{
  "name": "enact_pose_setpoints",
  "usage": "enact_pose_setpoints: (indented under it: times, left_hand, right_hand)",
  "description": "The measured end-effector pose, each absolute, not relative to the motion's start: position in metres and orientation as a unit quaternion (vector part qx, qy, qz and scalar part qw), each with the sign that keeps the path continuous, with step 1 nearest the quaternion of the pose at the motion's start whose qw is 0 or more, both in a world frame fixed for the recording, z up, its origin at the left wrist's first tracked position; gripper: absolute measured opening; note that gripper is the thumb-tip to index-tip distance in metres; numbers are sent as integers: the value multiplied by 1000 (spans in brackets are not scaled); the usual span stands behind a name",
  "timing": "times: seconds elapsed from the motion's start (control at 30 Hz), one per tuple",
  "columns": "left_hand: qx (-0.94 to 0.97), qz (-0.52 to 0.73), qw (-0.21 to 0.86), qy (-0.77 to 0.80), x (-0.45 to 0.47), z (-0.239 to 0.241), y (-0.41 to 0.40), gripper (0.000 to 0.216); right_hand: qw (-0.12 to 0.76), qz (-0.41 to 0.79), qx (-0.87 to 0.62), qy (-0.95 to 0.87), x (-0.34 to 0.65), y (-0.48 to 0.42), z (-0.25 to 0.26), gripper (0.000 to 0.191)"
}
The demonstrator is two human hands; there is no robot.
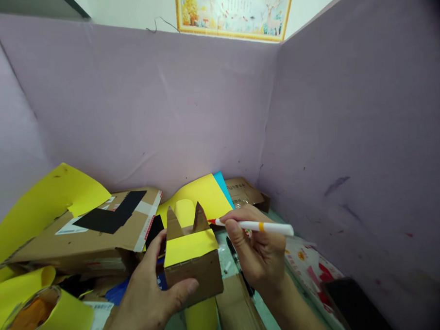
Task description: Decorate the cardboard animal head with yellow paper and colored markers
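My left hand [149,291] grips a small cardboard box [195,273] low in the middle of the view, thumb across its front face and fingers behind its left side. The box has a yellow paper top [189,246] and two pointed brown cardboard pieces [186,221] standing up like ears. My right hand [258,254] is closed round a white pen with an orange band [264,227], held nearly level. The pen's red tip touches the right-hand pointed piece.
Flattened cardboard with black tape [100,228] lies to the left, with yellow paper sheets [39,201] around it. A tape roll [34,312] sits at the bottom left. Purple partition walls [153,108] close in the back and right. Printed packaging [310,266] lies at the right.
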State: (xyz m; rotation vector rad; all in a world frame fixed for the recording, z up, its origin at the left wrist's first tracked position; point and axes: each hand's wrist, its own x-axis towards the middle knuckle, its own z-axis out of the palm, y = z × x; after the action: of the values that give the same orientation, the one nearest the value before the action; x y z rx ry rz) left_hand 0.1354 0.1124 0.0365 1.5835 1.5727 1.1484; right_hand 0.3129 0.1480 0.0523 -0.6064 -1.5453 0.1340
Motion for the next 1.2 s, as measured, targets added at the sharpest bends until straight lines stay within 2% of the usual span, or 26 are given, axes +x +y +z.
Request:
enact_pose_setpoints:
  times: [0.3, 0.5, 1.2]
  left_hand:
    - [604, 449, 280, 596, 136, 31, 113, 79]
    - [595, 432, 289, 614, 137, 37, 111, 83]
    - [595, 435, 310, 601, 138, 38, 111, 87]
  right_hand:
    - [650, 50, -291, -700, 313, 149, 51, 11]
    - [676, 68, -277, -679, 313, 147, 53, 12]
    - [664, 63, -279, -690, 313, 152, 48, 10]
